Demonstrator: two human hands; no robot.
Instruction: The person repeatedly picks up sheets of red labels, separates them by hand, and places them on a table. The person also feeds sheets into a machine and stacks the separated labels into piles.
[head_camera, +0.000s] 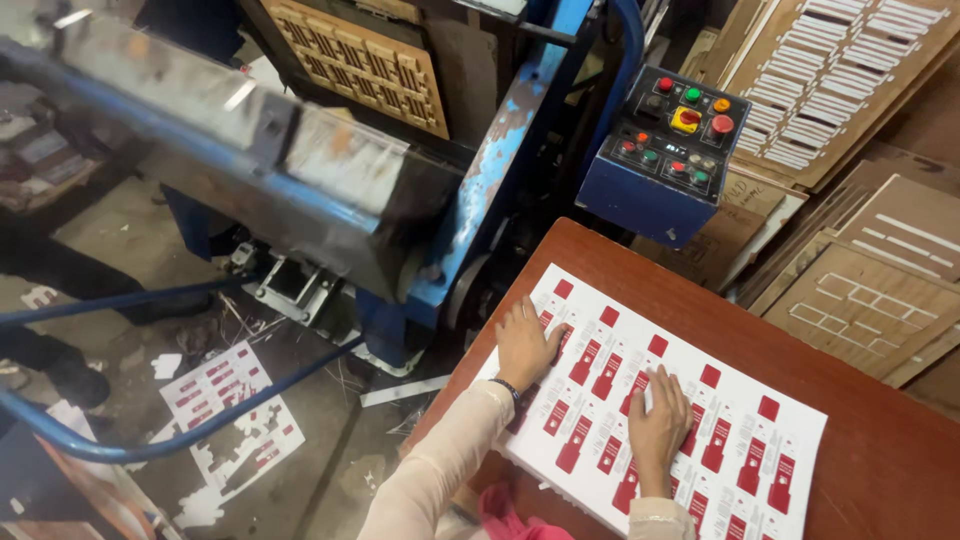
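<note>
Both hands (590, 385) palm-down, fingers (664, 383) spread, on printed sheet (745, 415)

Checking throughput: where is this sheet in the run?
Done: a cut-out sheet lies as scrap on the floor. In hand: left hand and right hand lie flat on the stack of printed red-and-white sheets on the table. Left: the top sheet looks uncut, apart from the press.

Littered concrete floor (130, 225), brown table (880, 450)
</note>
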